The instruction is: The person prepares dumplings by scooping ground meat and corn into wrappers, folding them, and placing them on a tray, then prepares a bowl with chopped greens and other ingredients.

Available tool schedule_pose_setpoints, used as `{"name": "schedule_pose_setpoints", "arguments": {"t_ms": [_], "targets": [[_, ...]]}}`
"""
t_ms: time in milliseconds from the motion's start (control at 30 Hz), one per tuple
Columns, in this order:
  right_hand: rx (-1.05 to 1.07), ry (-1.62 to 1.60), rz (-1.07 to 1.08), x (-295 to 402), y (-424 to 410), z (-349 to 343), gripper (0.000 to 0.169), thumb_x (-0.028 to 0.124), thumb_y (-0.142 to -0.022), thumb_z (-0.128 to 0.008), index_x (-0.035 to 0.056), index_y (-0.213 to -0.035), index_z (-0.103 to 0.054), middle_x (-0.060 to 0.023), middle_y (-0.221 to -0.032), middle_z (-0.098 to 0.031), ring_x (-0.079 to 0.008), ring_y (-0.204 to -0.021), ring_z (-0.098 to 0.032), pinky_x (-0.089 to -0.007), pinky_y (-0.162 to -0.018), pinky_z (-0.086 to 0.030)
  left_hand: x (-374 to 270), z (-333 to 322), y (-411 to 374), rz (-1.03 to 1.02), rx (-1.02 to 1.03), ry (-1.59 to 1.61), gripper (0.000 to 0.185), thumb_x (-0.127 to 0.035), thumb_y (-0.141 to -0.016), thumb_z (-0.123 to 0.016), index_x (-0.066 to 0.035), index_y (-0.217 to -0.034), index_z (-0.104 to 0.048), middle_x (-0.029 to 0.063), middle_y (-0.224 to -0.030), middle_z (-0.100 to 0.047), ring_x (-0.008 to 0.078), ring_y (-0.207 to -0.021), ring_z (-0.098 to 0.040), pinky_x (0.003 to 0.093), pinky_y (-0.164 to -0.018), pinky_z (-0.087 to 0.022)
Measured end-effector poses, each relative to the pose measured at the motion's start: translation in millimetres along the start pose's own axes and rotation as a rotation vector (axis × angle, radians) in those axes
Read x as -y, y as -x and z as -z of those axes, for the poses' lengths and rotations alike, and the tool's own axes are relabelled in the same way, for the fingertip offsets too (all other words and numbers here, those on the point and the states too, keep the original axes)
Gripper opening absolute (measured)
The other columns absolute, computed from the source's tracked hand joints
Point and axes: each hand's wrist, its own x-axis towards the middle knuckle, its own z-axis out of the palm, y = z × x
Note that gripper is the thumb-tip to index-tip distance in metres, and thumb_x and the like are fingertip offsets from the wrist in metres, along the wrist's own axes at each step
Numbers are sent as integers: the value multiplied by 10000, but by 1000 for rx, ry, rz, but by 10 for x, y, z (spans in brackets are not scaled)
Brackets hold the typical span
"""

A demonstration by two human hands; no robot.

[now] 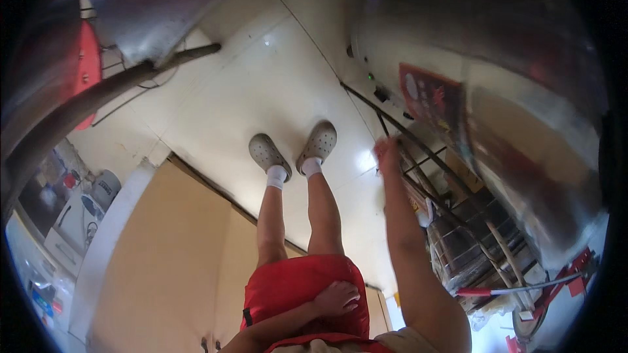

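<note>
My left hand (337, 298) lies across the red apron or shorts (304, 274) over my lap, its fingers loosely bent and slightly apart, with nothing seen in it. My right arm reaches forward, and my right hand (387, 154) is blurred beside the dark frame of a metal rack (417, 132). Whether that hand touches the frame or holds anything cannot be told. In front of me, two grey-brown perforated clogs, the left (266, 152) and the right (320, 141), are on my feet over the pale tiled floor (245, 83).
A tan cabinet panel (162, 255) stands at the left, near a grey cup-like container (105, 189). A curved dark bar (88, 100) crosses the upper left near a red object (88, 68). At the right are a red printed panel (434, 103) and a folded cart (554, 289).
</note>
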Motion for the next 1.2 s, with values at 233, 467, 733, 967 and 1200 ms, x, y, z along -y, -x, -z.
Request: {"name": "schedule_pose_setpoints", "arguments": {"t_ms": [233,467,733,967,1200], "targets": [[1153,1208,179,-557,2999,-1400,316,244,-932,-641,86,-1205,-614,-155,-1077,-634,-294,-1052,-602,-402,-911,-470,-264,297,-24,54,-64,-309,319,-354,-980,-514,-115,-1132,-660,106,-1234,-622,296,-1186,-551,449,-999,-441],[839,1272,869,1908,4776,-1961,243,189,-918,-625,110,-1145,-662,-149,-1114,-658,-351,-1084,-613,-433,-920,-499,-557,1173,604,243,-621,-348,295,-246,-978,-468,-91,-1085,-695,142,-1165,-682,355,-1089,-623,450,-952,-500],[-314,1145,1338,4745,4054,-1610,568,279,-933,-626,-12,-1388,-449,-251,-1397,-484,-438,-1252,-507,-511,-1059,-418,-620,1313,2286,576,-1436,-15,268,-259,-933,-552,-70,-1048,-703,182,-1070,-702,355,-1028,-662,424,-899,-522],[-295,1322,1164,5058,3711,-1576,386,237,-905,-673,-34,-1167,-586,-255,-1177,-623,-427,-1127,-590,-495,-948,-479,-83,217,2708,886,-1608,660,320,-321,-945,-581,-38,-1032,-702,134,-1006,-728,243,-946,-686,393,-837,-530],[-191,1458,1124,5471,3358,-1260,298,227,-950,-628,-28,-1102,-616,-223,-1072,-656,-405,-1001,-635,-481,-872,-500,292,320,2884,687,-1332,273,269,-294,-919,-560,-95,-1044,-689,147,-1022,-718,283,-905,-700,430,-758,-560]]}}
